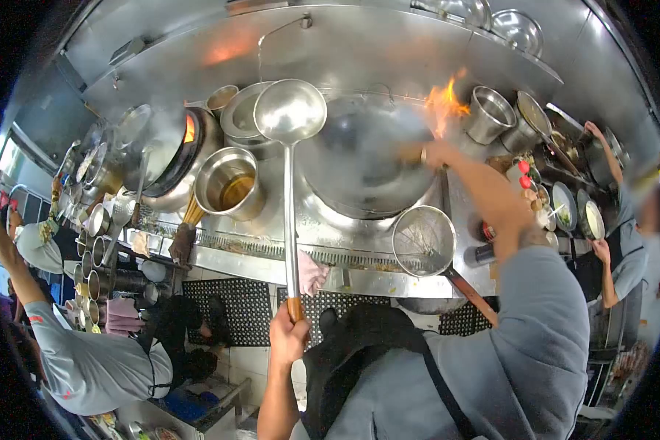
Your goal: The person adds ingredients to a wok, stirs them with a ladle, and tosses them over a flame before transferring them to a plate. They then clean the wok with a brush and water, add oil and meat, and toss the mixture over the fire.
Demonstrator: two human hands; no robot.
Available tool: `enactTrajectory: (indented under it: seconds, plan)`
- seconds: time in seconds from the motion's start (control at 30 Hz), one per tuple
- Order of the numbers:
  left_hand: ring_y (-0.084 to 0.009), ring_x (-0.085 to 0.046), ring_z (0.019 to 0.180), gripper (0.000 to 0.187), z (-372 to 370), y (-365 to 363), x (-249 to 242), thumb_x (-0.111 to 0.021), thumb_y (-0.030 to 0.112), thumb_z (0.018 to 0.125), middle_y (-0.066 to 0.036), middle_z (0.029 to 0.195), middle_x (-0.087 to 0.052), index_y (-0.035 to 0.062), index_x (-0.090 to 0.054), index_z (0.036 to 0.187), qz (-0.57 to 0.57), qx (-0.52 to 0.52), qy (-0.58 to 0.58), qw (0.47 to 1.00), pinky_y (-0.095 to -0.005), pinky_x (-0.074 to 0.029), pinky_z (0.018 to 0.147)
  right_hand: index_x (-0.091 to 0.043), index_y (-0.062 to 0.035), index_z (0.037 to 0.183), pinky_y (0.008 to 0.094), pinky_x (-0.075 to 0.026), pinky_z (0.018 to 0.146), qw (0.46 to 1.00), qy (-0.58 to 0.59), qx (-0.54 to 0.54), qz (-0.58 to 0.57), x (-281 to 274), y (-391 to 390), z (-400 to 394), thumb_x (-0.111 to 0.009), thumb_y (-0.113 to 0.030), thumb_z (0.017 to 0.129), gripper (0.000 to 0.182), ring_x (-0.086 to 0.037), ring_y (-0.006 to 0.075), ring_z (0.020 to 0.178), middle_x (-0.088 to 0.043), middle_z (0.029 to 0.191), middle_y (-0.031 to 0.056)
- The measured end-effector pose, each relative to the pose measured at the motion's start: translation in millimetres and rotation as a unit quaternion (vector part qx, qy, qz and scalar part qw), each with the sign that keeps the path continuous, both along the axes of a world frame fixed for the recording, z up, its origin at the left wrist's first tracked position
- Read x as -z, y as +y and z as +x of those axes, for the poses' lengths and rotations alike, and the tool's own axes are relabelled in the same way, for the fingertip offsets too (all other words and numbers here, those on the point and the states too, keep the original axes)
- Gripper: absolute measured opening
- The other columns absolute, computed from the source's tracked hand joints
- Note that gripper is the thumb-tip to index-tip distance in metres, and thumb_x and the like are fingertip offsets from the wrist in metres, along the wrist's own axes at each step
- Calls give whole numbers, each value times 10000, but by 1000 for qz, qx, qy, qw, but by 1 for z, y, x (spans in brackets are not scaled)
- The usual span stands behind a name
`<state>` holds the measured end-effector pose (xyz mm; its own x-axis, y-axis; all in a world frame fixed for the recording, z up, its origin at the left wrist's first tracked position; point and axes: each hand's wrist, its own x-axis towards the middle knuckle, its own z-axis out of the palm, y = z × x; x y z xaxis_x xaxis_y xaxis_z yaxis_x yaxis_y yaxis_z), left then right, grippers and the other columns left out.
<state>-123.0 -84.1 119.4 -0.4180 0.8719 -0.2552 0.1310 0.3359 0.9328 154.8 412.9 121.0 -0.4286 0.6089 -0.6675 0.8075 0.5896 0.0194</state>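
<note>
My left hand is closed around the wooden grip of a long-handled steel ladle, its bowl raised beside the wok. Over the right part of the large dark wok, my right hand is closed on a short brown tool. Steam and motion blur that tool, and I cannot tell its kind. Haze covers much of the wok's inside. Flames rise at the wok's far right edge. A wire-mesh strainer with a wooden handle lies in front of the wok, under my right arm.
A steel pot of brown liquid stands left of the wok. Further left is a second wok burner, lit and steaming. Steel pots stand at the back right. Co-workers stand on both sides. A pink cloth hangs at the counter edge.
</note>
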Motion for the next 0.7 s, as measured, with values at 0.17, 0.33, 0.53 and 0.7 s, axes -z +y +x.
enactTrajectory:
  seconds: [0.17,0.33,0.53,0.7]
  plan:
    - [-129,-523,482,207,2,3,2,-565,87,757,-48,623,-544,-7,-536,939,-13,1,-32,999,-291,-423,452,-469,-330,1400,403,-564,630,999,5,7,48,21,-32,-27,-719,-231,707,743,-660,259,956,-604,1263,134]
    - [-133,-520,468,177,11,7,-9,-552,95,759,-47,613,-544,-2,-527,905,-32,-1,-42,999,-284,-417,448,-502,-270,1382,403,-565,625,994,-68,-52,65,-9,10,26,-710,-186,707,712,-654,268,831,-650,1158,104]
    - [-122,-510,450,202,4,7,4,-554,74,762,-43,607,-539,-7,-514,943,-23,14,-35,999,-273,-415,437,-564,-194,1308,400,-546,704,987,107,-53,110,-80,-82,3,-631,-217,765,547,-670,285,859,-667,1119,146]
    - [-115,-492,467,220,6,1,2,-553,45,775,-30,633,-513,2,-497,984,-4,10,-96,995,-266,-408,435,-529,-217,1340,424,-546,808,935,-3,92,342,-86,-21,25,-566,-222,828,513,-668,280,981,-693,1074,116]
